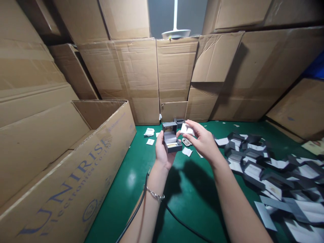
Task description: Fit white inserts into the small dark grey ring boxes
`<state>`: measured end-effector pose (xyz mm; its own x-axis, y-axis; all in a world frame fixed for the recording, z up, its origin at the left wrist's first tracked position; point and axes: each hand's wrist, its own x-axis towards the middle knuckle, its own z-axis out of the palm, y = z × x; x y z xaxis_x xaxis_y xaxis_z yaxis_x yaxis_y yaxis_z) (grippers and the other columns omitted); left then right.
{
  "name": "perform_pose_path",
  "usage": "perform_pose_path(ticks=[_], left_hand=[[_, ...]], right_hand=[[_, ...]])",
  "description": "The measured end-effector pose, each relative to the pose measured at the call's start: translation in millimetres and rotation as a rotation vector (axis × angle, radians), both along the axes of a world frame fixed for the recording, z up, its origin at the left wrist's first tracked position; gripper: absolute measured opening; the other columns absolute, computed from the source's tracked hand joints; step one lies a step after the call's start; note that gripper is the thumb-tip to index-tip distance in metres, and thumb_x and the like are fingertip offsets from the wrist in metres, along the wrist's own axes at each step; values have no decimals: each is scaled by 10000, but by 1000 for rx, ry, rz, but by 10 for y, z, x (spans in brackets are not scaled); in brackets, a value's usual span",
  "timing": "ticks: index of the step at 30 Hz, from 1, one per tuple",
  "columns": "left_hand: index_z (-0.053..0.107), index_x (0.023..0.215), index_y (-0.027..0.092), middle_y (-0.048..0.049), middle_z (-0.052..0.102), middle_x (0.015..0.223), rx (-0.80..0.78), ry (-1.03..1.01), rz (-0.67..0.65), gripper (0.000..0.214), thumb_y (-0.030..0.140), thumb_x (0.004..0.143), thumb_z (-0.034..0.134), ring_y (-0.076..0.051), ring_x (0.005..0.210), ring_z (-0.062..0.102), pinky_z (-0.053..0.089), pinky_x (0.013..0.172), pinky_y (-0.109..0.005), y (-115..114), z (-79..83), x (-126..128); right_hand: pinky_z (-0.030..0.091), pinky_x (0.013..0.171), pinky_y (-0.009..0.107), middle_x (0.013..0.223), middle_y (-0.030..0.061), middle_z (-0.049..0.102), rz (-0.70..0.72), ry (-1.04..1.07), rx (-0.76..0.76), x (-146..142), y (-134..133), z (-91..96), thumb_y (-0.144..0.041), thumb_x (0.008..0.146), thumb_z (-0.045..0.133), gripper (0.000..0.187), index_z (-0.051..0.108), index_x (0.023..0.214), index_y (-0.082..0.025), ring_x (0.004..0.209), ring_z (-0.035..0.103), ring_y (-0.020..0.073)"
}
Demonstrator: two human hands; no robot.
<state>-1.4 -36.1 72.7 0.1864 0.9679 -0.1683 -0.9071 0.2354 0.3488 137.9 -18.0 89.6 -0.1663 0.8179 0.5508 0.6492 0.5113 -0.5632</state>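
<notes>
My left hand (162,150) grips a small dark grey hinged box (171,136), lid up, with a pale lining and a small gold piece lying inside. My right hand (202,140) hovers just right of the box, with a small white card (185,128) pinched between thumb and fingers. Both hands are raised above the green table (192,192). A thin bracelet circles my left wrist.
A heap of several open grey boxes (263,168) covers the table's right side. White slips (150,132) lie scattered behind the hands. A large open cardboard carton (76,168) stands at left, cardboard walls behind. A black cable (136,209) runs under my left arm.
</notes>
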Motion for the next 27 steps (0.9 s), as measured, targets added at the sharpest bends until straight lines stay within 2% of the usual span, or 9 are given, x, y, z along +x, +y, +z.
perform_pose_path(ticks=[3, 7, 10, 14, 20, 27], left_hand=[[479, 1270, 64, -175, 570, 1082, -3, -11, -21, 499, 418, 943, 351, -157, 673, 570, 455, 548, -234, -4, 11, -3], [489, 1253, 62, -171, 570, 1092, -8, -18, -42, 505, 434, 942, 348, -150, 631, 558, 453, 532, -239, -3, 4, -14], [525, 1200, 48, -175, 574, 1084, -3, -20, -54, 493, 431, 937, 360, -157, 642, 569, 455, 529, -237, 0, -16, -10], [544, 1171, 40, -179, 572, 1092, 13, -4, -70, 482, 424, 937, 370, -164, 656, 583, 461, 530, -242, -1, -39, 10], [538, 1162, 42, -183, 573, 1081, 16, 12, -75, 466, 411, 941, 357, -171, 646, 583, 455, 521, -248, -2, -30, 5], [560, 1065, 48, -122, 592, 843, -8, 53, -57, 411, 400, 926, 400, -178, 618, 569, 452, 524, -261, 39, -69, -2]], right_hand=[[423, 953, 310, 1212, 104, 480, 29, -78, 32, -4, 28, -27, -366, 863, 432, 425, 521, 1197, -118, 1141, 456, 175], [440, 896, 293, 1136, 137, 462, 18, -44, -2, -8, 61, -88, -412, 886, 374, 425, 497, 1154, -106, 1047, 485, 158], [431, 886, 304, 1132, 130, 453, -1, -46, -46, -6, 54, -99, -434, 838, 454, 460, 480, 1171, -119, 1010, 487, 167], [389, 939, 326, 1159, 100, 455, -35, -54, -46, 9, 48, -94, -367, 756, 571, 496, 473, 1184, -138, 1069, 453, 183], [399, 878, 302, 1099, 87, 492, -37, -57, -25, 35, 60, -91, -341, 782, 550, 370, 515, 1096, -148, 1000, 478, 172], [398, 809, 297, 1029, 81, 496, -36, -90, -44, 8, 13, -42, -349, 793, 526, 267, 521, 964, -145, 919, 491, 163]])
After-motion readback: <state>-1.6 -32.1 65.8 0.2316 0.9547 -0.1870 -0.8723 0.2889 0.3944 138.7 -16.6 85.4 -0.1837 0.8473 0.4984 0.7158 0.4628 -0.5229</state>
